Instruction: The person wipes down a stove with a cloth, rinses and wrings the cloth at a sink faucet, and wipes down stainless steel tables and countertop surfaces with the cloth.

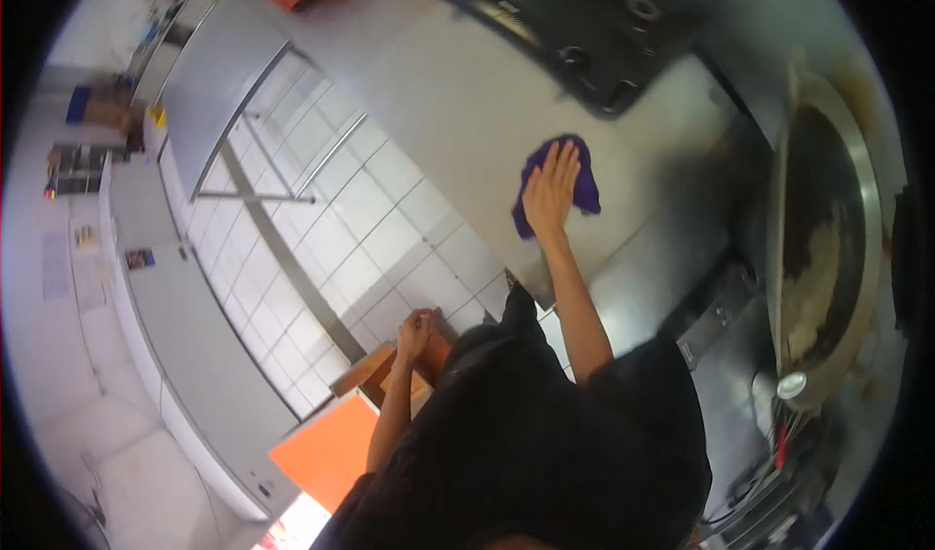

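My right hand (pixel 552 192) lies flat, fingers stretched out, on top of a purple cloth (pixel 586 190). The cloth is crumpled and rests on a steel worktable (pixel 438 92); its edges stick out around my palm and fingers. Low at my left side, my left hand (pixel 417 330) has its fingers curled in. What it holds, if anything, is too small to make out. Brown cardboard boxes (pixel 370 370) stand right beside and below that hand.
A black gas stove (pixel 584 24) sits on the worktable's far end. At right is a large round pan (pixel 828 248) with a metal rim. An orange panel (pixel 326 450) is at lower left. Across the tiled floor (pixel 360 229) stand a metal table (pixel 219 102) and a long grey counter (pixel 195 307).
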Demonstrator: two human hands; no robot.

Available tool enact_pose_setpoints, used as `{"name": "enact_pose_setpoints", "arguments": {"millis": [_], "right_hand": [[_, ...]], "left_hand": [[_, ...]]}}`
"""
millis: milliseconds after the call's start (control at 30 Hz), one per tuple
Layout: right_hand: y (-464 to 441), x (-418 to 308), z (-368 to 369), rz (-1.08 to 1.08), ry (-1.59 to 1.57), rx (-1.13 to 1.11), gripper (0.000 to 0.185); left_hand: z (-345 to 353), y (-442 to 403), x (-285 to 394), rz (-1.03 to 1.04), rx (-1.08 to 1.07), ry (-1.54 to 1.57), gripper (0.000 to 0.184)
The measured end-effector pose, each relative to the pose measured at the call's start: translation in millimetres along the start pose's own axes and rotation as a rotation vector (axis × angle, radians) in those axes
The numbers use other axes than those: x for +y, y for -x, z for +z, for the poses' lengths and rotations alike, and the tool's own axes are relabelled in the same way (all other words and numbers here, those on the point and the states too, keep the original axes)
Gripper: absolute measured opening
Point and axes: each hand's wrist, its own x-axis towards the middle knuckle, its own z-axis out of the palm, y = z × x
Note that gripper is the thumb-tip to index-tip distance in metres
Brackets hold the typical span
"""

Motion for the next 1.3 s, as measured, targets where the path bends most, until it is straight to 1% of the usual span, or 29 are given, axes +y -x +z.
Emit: {"name": "enact_pose_setpoints", "arguments": {"millis": [67,100,133,200,267,300,367,400,433,467,533,600,667,700,733,767,833,867,933,967,1000,1067,1100,1133,1167,1200,1233,1267,1300], "right_hand": [[-16,-44,25,-0.072,0.047,-0.022,0.054],[-4,-62,25,-0.171,-0.051,-0.09,0.056],[15,-75,19,-0.266,-0.145,-0.15,0.057],[69,-78,-3,-0.32,-0.233,-0.378,0.06],[105,-49,-16,-0.248,-0.069,-0.5,0.063],[102,-42,-22,-0.17,-0.021,-0.435,0.064],[74,-31,-12,0.009,0.074,-0.251,0.064],[48,-31,9,0.106,0.118,-0.129,0.064],[14,-41,27,0.181,0.157,-0.042,0.066],[-29,-52,49,0.255,0.193,0.053,0.068],[-117,-104,102,0.294,0.213,0.207,0.073],[-193,-164,162,0.272,0.155,0.213,0.072],[-238,-232,209,0.096,0.017,0.174,0.068],[-239,-268,231,0.013,0.049,0.12,0.064],[-244,-293,250,-0.081,0.078,0.069,0.06],[-246,-305,255,-0.094,0.076,0.072,0.06],[-216,-334,252,-0.259,-0.108,-0.116,0.062],[-207,-338,247,-0.26,-0.126,-0.139,0.061],[-194,-329,240,-0.256,-0.099,-0.168,0.058],[-194,-328,228,-0.24,-0.131,-0.15,0.056],[-199,-325,234,-0.21,-0.039,-0.143,0.054],[-245,-332,261,-0.054,0.04,-0.003,0.055],[-280,-342,281,0.03,0.016,0.061,0.055],[-316,-351,308,0.039,0.028,0.128,0.056],[-352,-368,342,-0.012,0.028,0.18,0.059],[-386,-404,364,-0.039,-0.102,0.147,0.062],[-414,-442,393,-0.094,-0.122,0.106,0.062],[-430,-479,427,-0.202,-0.195,0.066,0.057],[-439,-524,452,-0.267,-0.209,0.078,0.052]], "left_hand": [[-14,-17,-9,0.012,0.039,-0.094,0.027],[-32,-12,18,-0.112,-0.026,-0.02,0.028],[-40,-26,14,-0.106,-0.021,-0.017,0.028],[-52,-29,-28,-0.047,0.052,-0.151,0.028],[-69,-31,-51,0.031,0.062,-0.209,0.03],[-77,-34,-59,0.058,0.064,-0.225,0.03],[-98,-43,-64,-0.121,-0.014,-0.232,0.029],[-107,-54,-92,-0.115,-0.026,-0.226,0.029],[-112,-66,-136,-0.216,-0.118,-0.158,0.029],[-120,-81,-163,-0.31,-0.209,-0.092,0.03],[-146,-101,-177,-0.288,-0.19,-0.189,0.031],[-183,-168,-203,-0.256,-0.16,-0.289,0.031],[-230,-196,-176,-0.387,-0.045,-0.041,0.029],[-255,-220,-162,-0.405,-0.006,0.048,0.028],[-277,-244,-145,-0.39,0.018,0.093,0.028],[-299,-271,-130,-0.318,0.039,0.091,0.028],[-344,-314,-96,-0.211,0.085,0.102,0.028],[-365,-336,-71,-0.161,0.112,0.117,0.028],[-403,-377,-31,-0.152,0.166,0.136,0.028],[-414,-393,-21,-0.156,0.176,0.141,0.027],[-421,-409,-17,-0.153,0.192,0.161,0.027],[-433,-430,-16,-0.064,0.221,0.217,0.025],[-437,-437,-16,-0.084,0.206,0.204,0.025],[-437,-442,-17,-0.102,0.19,0.19,0.024],[-435,-447,-28,-0.093,0.178,0.22,0.024],[-438,-448,-27,-0.14,0.163,0.171,0.024],[-440,-447,-37,-0.177,0.157,0.144,0.025],[-439,-447,-51,-0.209,0.16,0.12,0.026],[-440,-449,-58,-0.254,0.182,0.185,0.028]]}}
